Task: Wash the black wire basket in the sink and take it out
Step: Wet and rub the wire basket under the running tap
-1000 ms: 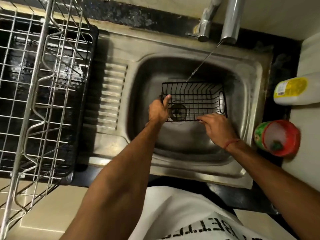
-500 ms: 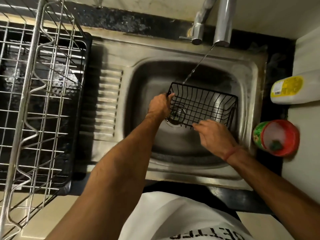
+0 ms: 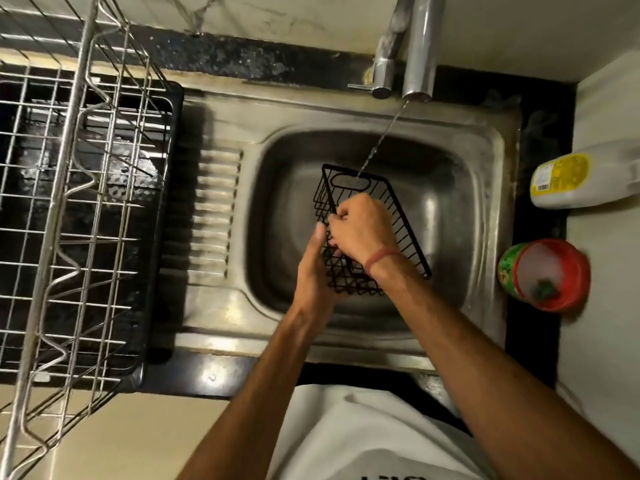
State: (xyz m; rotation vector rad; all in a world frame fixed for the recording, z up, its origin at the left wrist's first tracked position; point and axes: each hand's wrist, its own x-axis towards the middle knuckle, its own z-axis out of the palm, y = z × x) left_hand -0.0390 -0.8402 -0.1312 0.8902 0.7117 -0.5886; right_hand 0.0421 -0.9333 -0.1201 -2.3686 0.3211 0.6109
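Black wire is clamped in the grip of the right hand (image 3: pixel 363 230), whose fingers are curled round a side rim of the black wire basket (image 3: pixel 367 233). The left hand (image 3: pixel 317 268) is laid against the near left side of the basket with its fingers fairly straight; whether any wire is pinched there cannot be told. The basket is held tilted above the bowl of the sink (image 3: pixel 277 209), its far end under the thin stream of water (image 3: pixel 381 140) that falls from the tap (image 3: pixel 420 46). Rinsing is judged to be under way; the basket is not yet taken out. A dish rack (image 3: pixel 79 202) stands on the tabletop (image 3: pixel 214 372) at the left.
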